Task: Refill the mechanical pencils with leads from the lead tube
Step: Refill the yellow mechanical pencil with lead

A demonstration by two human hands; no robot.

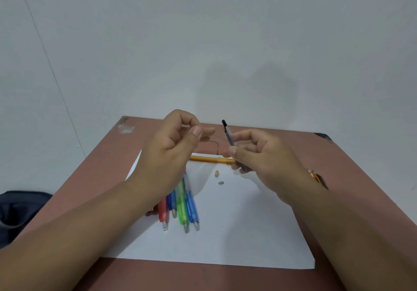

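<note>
Brown table (282,146), right hand (261,155) fingers clamped on dark pencil (229,136) (tilted), left hand (173,141) fingers pinched together beside it.

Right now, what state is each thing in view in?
left hand: raised, fingertips pinched together, seemingly on a thin lead
right hand: raised, gripping the black pencil
black pencil: held tilted, top end up
coloured pencils: lying bunched on the paper
orange pencil: lying flat
two small caps: loose on the paper

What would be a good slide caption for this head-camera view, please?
Right hand holds a dark pencil upright; left hand pinches a thin lead above coloured pencils.
</note>
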